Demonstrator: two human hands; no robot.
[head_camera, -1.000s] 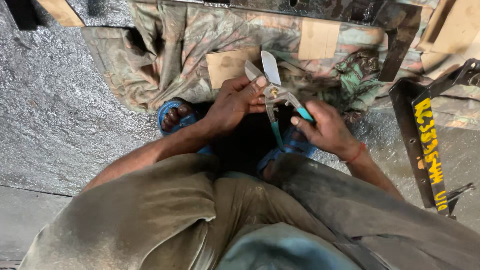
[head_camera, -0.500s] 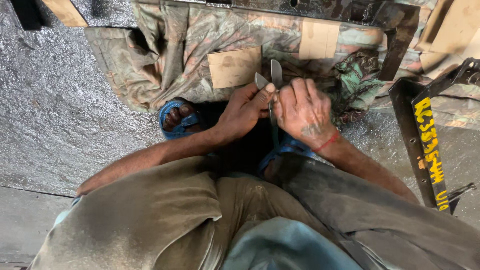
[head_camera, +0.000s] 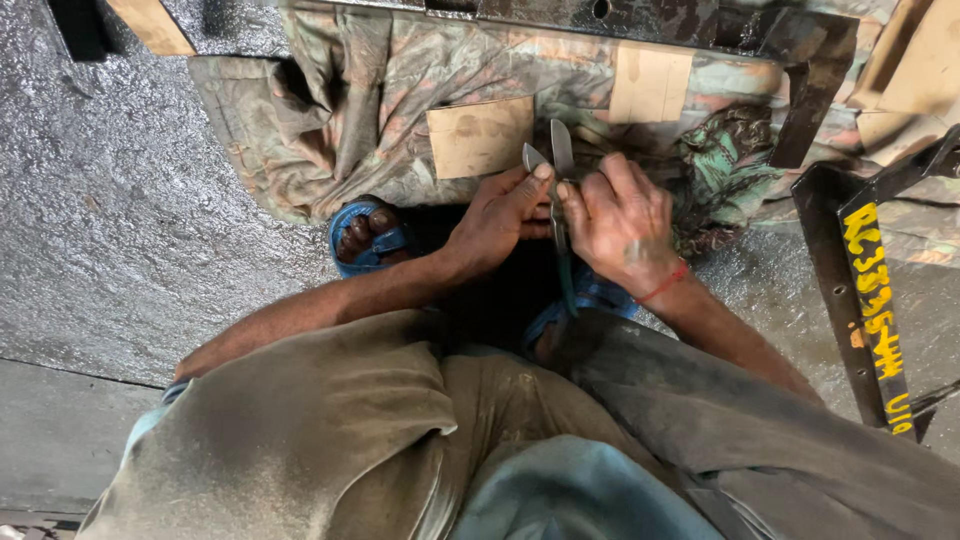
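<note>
Metal shears with teal handles stand upright between my two hands, blades pointing away from me and nearly closed. My left hand grips them from the left, thumb and fingers near the pivot. My right hand, with a red thread at the wrist, wraps around them from the right and hides most of the handles. A teal handle end shows below the hands. Just beyond the blade tips lies a tan cardboard piece on a faded patterned cloth.
A second tan piece lies further back on the cloth. My feet in blue sandals rest on the rough grey floor. A black metal frame with yellow markings stands at the right. A dark metal bar runs along the top.
The shears' blades have closed from wide open to nearly together. My right hand rose from the handles to wrap over the tool beside my left hand.
</note>
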